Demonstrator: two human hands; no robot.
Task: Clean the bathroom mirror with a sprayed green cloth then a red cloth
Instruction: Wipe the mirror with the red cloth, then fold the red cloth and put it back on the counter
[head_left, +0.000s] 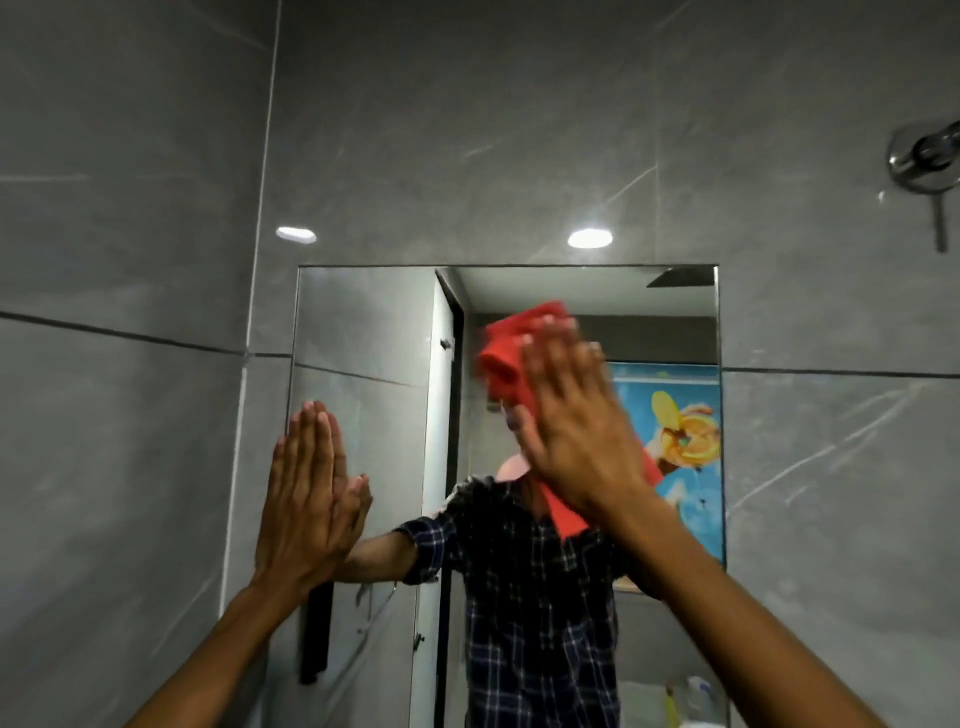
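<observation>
The grey tiled wall is filled in its lower middle by the mirror. The left hand is laid flat at the mirror's left edge, fingers straight and pressed together. The right hand is spread flat, pressing the red cloth against the upper middle of the glass. No green cloth is seen, so stage 2, the last wipe, is judged underway; the lower glass may remain.

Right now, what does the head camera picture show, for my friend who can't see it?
The right hand presses a red cloth flat against a bathroom mirror. The left hand rests flat at the mirror's left edge, on a grey tiled wall.
</observation>
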